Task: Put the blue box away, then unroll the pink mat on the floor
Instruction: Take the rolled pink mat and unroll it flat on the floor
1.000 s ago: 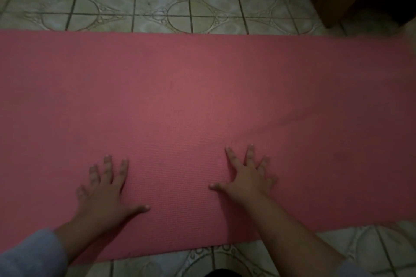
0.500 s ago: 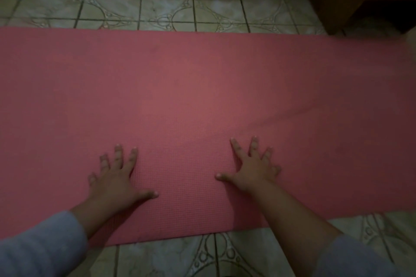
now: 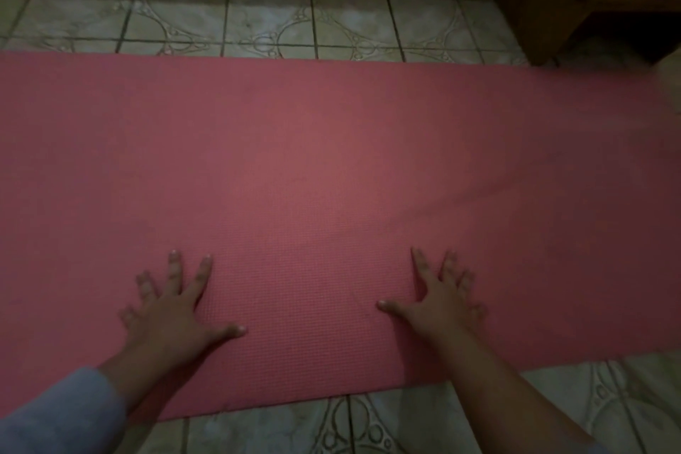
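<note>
- The left hand [image 3: 173,317] lies palm down on the pink mat [image 3: 313,177], fingers straight and spread, thumb pointing inward; it grasps nothing, only presses flat on the surface.
- The right hand [image 3: 440,300] does the same a little way to the side: fingers fanned out, thumb stretched toward the other hand, palm flat on the mat, holding nothing.
- Both hands sit near the mat's closer long edge, well apart from each other, with bare mat between them.
- A pale grey-blue sleeve [image 3: 59,413] covers the left forearm up to the wrist; the right forearm is bare as far as I can see.
- The mat is unrolled and lies flat on the tiled floor [image 3: 265,26], running across the whole view from left to right.
- Its surface is a dusky pink with a fine woven-looking grid texture, clearest around the hands.
- A soft ripple runs diagonally through the mat to the right of the right hand; the far right end is blurred.
- Patterned tiles show beyond the far edge and below the near edge.
- A dark wooden piece of furniture [image 3: 575,0] stands at the upper right, just past the mat's far corner.
</note>
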